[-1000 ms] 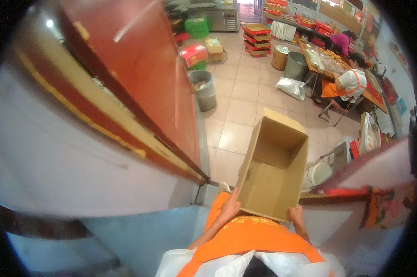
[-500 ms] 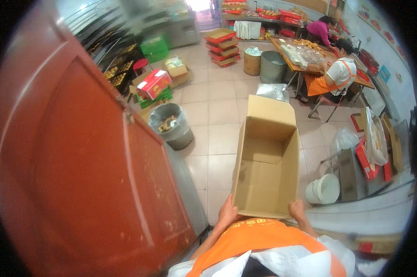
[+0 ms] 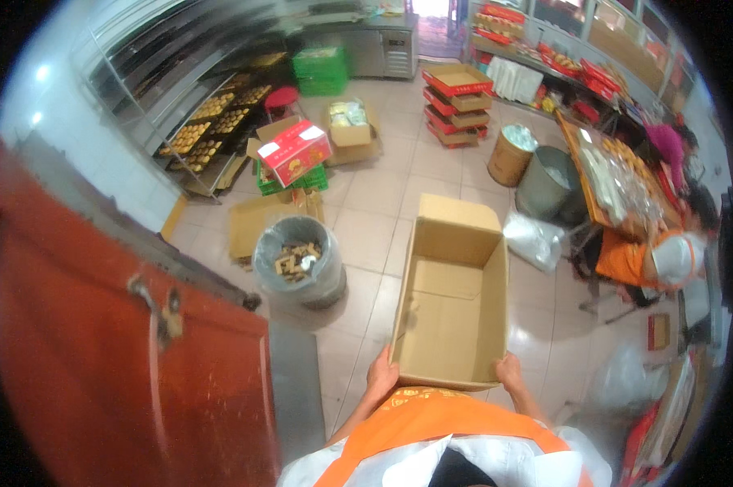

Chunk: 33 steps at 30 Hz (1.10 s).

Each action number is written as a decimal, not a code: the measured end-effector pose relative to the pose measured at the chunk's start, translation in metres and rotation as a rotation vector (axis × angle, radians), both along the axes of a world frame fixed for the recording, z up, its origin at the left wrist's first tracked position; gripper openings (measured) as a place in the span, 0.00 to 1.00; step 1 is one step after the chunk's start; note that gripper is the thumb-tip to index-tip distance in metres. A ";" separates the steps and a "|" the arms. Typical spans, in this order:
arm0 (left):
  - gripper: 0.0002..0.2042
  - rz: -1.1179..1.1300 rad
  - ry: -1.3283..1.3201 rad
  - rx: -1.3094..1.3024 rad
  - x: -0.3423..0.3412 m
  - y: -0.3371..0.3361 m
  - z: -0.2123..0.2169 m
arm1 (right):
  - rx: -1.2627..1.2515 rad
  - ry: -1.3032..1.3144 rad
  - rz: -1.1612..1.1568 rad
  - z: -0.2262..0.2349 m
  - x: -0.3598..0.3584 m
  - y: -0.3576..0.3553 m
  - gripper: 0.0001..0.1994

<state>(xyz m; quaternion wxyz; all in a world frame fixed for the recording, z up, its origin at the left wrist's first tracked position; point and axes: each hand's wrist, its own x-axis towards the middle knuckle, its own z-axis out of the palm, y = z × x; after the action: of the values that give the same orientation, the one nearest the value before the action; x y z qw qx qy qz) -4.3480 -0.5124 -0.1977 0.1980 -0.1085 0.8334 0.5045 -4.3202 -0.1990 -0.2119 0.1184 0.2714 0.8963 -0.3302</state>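
Observation:
Held out in front of my orange apron is a deep cardboard box [image 3: 451,316], its top facing me with the far flap standing up. Nothing shows inside it apart from bare brown walls and bottom. My left hand [image 3: 382,372] grips the near left corner, and my right hand [image 3: 508,371] grips the near right corner. Fingers of both hands are closed round the cardboard edge and partly hidden behind it.
A red door [image 3: 139,349] stands at my left, with a lined waste bin [image 3: 301,264] beyond it. Ahead are stacked red trays [image 3: 456,105], a grey barrel [image 3: 549,183] and a plastic bag [image 3: 537,239]. At right, two people sit by a wooden table [image 3: 581,154]. A rack [image 3: 212,122] holds baked goods.
My view has swung left and moved forward, so the room has shifted rightward and the rack and bin show more. The box stays in both hands.

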 end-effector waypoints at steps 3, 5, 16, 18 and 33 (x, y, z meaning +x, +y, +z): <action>0.25 0.035 -0.055 -0.063 -0.098 -0.007 -0.014 | 0.063 -0.045 0.104 -0.038 -0.113 -0.001 0.15; 0.25 0.061 -0.042 -0.090 -0.172 0.001 -0.034 | -0.036 -0.078 0.052 -0.028 -0.189 -0.003 0.15; 0.26 -0.215 0.164 0.035 -0.540 0.081 -0.024 | -0.112 0.137 -0.392 -0.056 -0.439 0.066 0.09; 0.26 -0.217 0.169 0.069 -0.606 0.102 -0.030 | -0.031 0.129 -0.387 -0.046 -0.503 0.068 0.10; 0.28 0.585 -0.010 0.799 -0.978 0.107 -0.015 | -0.077 0.256 0.359 -0.011 -1.104 0.073 0.15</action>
<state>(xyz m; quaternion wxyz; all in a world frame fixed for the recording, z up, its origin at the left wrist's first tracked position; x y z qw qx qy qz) -5.3262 -0.4054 -0.2126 0.0784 -0.2559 0.5083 0.8186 -5.4238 -0.1255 -0.2234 0.0707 0.0586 0.9245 -0.3698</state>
